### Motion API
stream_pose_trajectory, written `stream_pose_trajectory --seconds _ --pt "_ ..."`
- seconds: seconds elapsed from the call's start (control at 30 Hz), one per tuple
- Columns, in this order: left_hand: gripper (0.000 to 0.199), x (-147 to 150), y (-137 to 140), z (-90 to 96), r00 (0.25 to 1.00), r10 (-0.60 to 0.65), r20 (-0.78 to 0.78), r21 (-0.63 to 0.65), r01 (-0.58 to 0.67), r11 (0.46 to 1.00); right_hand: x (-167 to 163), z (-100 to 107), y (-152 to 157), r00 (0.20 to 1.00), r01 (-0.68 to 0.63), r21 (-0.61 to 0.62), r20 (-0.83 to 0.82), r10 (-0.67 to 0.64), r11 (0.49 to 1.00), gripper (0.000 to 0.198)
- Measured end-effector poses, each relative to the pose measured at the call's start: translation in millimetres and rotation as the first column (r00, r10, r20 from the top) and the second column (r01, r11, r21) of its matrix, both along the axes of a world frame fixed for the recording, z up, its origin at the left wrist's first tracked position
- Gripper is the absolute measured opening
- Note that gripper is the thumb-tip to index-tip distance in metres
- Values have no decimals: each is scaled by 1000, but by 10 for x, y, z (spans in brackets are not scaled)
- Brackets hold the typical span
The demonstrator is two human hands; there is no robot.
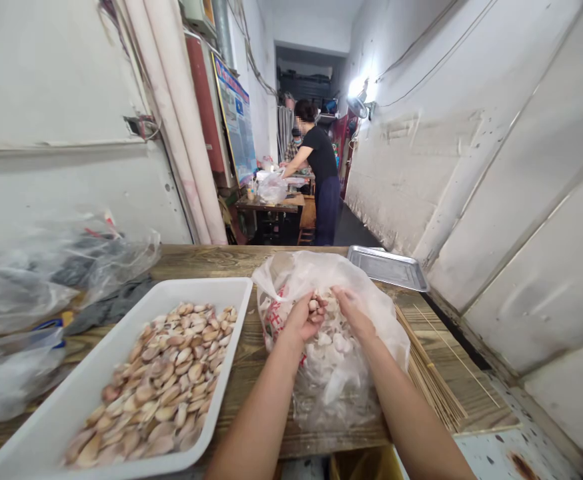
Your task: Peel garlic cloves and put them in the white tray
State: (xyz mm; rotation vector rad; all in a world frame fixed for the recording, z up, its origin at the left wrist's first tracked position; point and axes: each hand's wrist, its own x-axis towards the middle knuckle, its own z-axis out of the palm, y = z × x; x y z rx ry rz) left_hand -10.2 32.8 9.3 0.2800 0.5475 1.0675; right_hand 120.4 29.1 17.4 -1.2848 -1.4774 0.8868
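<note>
My left hand (307, 319) is closed around a few garlic cloves (313, 305), above the mouth of a clear plastic bag (379, 317) with red print on its left side. Inside the bag lie whitish garlic pieces and papery skins (340, 341). At the bag's right inner side is my right hand (352, 312), its visible fingers stretched toward the left hand; no held thing shows in it. To the left stands a white plastic tray (239, 293) with many unpeeled garlic cloves (166, 380) spread over its bottom.
Bamboo skewers (434, 380) lie right of the bag on the wooden table (201, 261). A metal tray (391, 268) sits at the far right edge. Crumpled plastic bags (16, 280) are at the left. Beyond, a person in black (321, 150) bends over another table; someone else is behind.
</note>
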Motion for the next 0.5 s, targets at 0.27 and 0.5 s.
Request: stream_pose_trajectory --seconds 0.27,0.5 --pt "21 90 -16 13 999 -31 -42 -158 24 987 -9 -85 -4 981 -151 -17 124 152 988 45" --pt "20 55 13 -10 998 -5 -69 -163 -6 987 -15 -20 17 948 -186 -206 -296 120 961 46"
